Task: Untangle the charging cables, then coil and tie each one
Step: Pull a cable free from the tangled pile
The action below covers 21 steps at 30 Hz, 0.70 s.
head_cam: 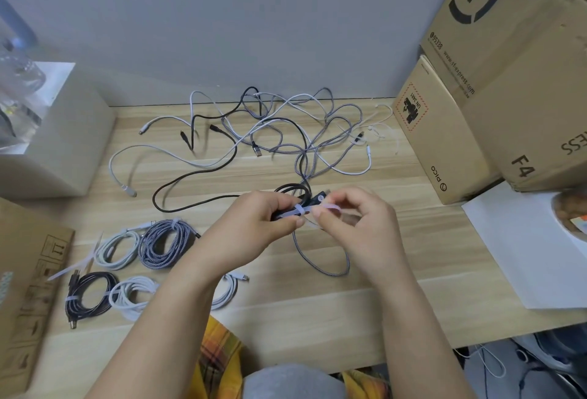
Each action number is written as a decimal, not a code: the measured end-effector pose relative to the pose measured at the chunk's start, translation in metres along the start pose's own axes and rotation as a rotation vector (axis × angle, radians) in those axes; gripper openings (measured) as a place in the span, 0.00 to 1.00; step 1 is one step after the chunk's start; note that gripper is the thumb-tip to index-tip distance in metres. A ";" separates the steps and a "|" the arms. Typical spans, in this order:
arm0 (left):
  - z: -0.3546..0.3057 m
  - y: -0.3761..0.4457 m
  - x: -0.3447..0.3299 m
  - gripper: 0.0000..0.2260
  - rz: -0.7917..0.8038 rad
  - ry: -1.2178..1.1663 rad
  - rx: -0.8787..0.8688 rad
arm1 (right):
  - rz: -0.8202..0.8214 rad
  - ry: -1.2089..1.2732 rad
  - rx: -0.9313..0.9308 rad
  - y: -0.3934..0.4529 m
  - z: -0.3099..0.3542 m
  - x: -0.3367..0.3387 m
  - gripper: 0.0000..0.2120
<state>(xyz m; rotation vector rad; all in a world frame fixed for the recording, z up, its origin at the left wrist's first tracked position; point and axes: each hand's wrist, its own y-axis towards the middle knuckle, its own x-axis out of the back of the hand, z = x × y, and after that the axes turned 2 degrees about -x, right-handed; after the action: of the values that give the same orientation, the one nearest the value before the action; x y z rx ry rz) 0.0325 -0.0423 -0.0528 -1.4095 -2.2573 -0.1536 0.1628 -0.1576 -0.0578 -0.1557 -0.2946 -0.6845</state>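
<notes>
- Cardboard boxes (495,58) stood stacked at the table's (317,312) right rear, all closed, so I could not see inside them; another flat carton (28,271) lay at the left edge.
- From my remote seat I saw the left hand (254,230) gripping a black cable coil (293,195) just above the middle of the table, its fingers (293,223) curled round the bundle.
- A white tie strap (314,209) ran across that coil, its long axis lying roughly left to right, with its free end pointing right.
- The right hand (352,227) pinched the strap's end between thumb and forefinger, fingers closed on it.
- A black lead trailed from the coil leftward in a loop, then back toward the tangled cables (279,131) at the rear of the table, where black, white and grey braided leads crossed one another.
- A grey braided loop (320,258) hung below the hands, toward me.
- Four finished coils lay front left: a white coil (116,250) just beside a grey braided coil (168,244), and nearer me a black tied coil (90,295) touching a second white coil (133,295).
- A spare white strap (74,266) lay slanted beside them.
- A white sheet (521,252) sat at the right edge.
</notes>
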 end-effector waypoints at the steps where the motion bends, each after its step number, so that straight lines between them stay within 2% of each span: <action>1: 0.001 0.001 -0.001 0.08 -0.006 0.031 0.009 | -0.065 -0.136 0.109 0.000 0.000 -0.002 0.08; 2: 0.001 0.001 -0.002 0.08 -0.008 0.048 0.014 | -0.092 -0.256 0.239 0.001 0.001 -0.004 0.07; 4: 0.000 0.002 -0.003 0.06 0.010 0.071 0.018 | -0.047 -0.443 0.445 0.003 0.003 -0.007 0.07; 6: -0.001 0.003 -0.004 0.06 0.035 0.109 0.026 | 0.004 -0.583 0.558 0.007 0.001 -0.009 0.08; 14: 0.004 0.004 -0.002 0.15 0.080 0.120 0.078 | 0.085 -0.705 0.641 0.013 -0.001 -0.016 0.08; 18: 0.007 0.003 -0.003 0.12 0.104 0.075 0.056 | 0.110 -0.767 0.728 0.011 0.001 -0.017 0.03; 21: 0.008 0.003 0.001 0.10 0.119 -0.050 0.049 | 0.136 -0.853 0.728 0.010 0.001 -0.018 0.01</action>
<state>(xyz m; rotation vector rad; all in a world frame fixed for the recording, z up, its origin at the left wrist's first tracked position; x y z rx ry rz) 0.0322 -0.0369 -0.0602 -1.5324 -2.1944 -0.0238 0.1559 -0.1386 -0.0626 0.2423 -1.3152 -0.3079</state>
